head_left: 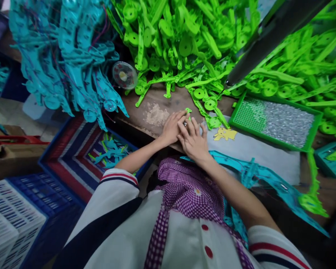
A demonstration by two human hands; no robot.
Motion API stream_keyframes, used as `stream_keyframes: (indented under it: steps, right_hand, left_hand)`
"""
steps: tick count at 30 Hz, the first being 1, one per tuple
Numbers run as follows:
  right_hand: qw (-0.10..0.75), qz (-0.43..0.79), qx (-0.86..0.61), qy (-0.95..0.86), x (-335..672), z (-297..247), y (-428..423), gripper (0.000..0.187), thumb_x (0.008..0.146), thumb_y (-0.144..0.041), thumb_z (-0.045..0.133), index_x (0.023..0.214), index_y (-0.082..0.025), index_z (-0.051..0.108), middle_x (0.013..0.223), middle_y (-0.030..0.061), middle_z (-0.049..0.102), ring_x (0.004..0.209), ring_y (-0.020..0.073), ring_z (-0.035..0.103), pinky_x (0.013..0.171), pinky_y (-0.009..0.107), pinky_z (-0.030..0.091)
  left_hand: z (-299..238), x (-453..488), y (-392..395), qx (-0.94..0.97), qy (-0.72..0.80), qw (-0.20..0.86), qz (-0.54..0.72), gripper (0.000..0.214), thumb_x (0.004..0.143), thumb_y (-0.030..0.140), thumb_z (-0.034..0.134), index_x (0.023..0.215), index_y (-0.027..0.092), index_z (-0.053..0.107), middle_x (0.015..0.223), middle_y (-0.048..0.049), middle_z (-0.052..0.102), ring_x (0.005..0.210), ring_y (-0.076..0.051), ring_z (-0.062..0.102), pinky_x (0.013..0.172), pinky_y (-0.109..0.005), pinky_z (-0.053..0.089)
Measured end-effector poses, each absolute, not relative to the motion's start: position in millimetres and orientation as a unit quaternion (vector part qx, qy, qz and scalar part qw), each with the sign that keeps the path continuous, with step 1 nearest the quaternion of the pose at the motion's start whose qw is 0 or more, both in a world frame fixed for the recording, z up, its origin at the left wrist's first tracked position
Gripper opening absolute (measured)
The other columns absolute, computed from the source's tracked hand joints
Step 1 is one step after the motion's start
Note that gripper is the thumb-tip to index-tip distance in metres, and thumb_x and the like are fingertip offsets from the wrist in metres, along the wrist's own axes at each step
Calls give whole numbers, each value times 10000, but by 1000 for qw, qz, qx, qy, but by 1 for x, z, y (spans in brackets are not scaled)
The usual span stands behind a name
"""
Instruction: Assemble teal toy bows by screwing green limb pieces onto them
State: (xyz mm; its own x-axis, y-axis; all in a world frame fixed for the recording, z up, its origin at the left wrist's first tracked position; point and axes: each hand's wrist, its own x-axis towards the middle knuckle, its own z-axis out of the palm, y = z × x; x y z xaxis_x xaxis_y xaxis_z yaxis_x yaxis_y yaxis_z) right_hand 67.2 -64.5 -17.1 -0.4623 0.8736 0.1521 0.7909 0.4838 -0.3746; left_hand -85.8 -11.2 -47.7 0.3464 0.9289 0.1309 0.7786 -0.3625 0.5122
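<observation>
My left hand [172,127] and my right hand [194,140] meet at the front edge of the brown work table. A bright green plastic part [188,110] pokes out just past my left fingertips, mostly hidden under the hand. The fingers of my right hand are bent against the left ones; what they grip is covered. Something small, dark and shiny shows between the hands, too small to name. Beneath my right forearm runs a long teal plastic part [280,183]. Loose green arm-like parts [211,104] lie just beyond my fingers.
A green tray [271,145] of small metal pieces stands at right. Above it slants a black powered screwdriver [268,41]. Green parts [184,33] pile up behind; teal housings with wires [75,56] stack at left. A round clear container [124,75] and crates [14,209] are also there.
</observation>
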Motion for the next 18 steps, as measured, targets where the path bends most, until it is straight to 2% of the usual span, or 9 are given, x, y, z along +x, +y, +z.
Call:
stream_keyframes:
  steps: [3, 7, 10, 13, 15, 18]
  right_hand:
    - [179, 113, -481, -850, 62, -27, -63, 565, 1046, -413, 348, 1605, -340, 303, 1608, 87, 428, 1521, 297, 316, 1221, 587, 205]
    - [202, 158, -486, -836, 77, -20, -53, 497, 1050, -460, 340, 1498, -288, 471, 1523, 98, 528, 1450, 281, 430, 1182, 546, 320]
    - [307, 185, -523, -773, 113, -2, -50, 414, 1054, -411, 353, 1343, -251, 603, 1339, 97, 663, 1299, 258, 575, 1098, 479, 437]
    - [388, 139, -558, -720, 154, 16, -71, 278, 1020, -344, 485, 1192, -256, 686, 1129, 72, 749, 1108, 240, 681, 981, 425, 508]
    - [354, 118, -518, -770, 170, 19, -97, 249, 992, -273, 553, 1194, -264, 698, 1122, 52, 771, 1084, 225, 708, 970, 408, 508]
    - [253, 88, -441, -856, 169, 8, -135, 367, 972, -237, 597, 1333, -283, 645, 1288, 29, 726, 1237, 232, 663, 1079, 449, 441]
  left_hand:
    - [-48, -86, -11, 801, 533, 185, 202, 445, 1030, 423, 445, 1437, 272, 544, 1529, -84, 532, 1431, -262, 472, 1242, -515, 329]
    - [-45, -83, -11, 801, 534, 178, 202, 460, 1028, 441, 437, 1411, 217, 561, 1508, -116, 547, 1414, -279, 488, 1226, -504, 351]
    - [-42, -83, -11, 804, 530, 164, 213, 472, 1022, 454, 440, 1393, 188, 562, 1497, -137, 547, 1400, -294, 491, 1217, -509, 351]
    - [-41, -83, -10, 801, 530, 167, 221, 457, 1017, 457, 444, 1364, 188, 569, 1481, -144, 551, 1382, -291, 499, 1207, -509, 356]
    - [-41, -84, -10, 800, 532, 172, 219, 453, 1016, 464, 442, 1349, 185, 572, 1478, -151, 548, 1376, -288, 503, 1200, -512, 358]
    - [-42, -83, -11, 801, 534, 168, 215, 445, 1025, 464, 425, 1343, 185, 566, 1500, -155, 527, 1379, -282, 501, 1202, -525, 348]
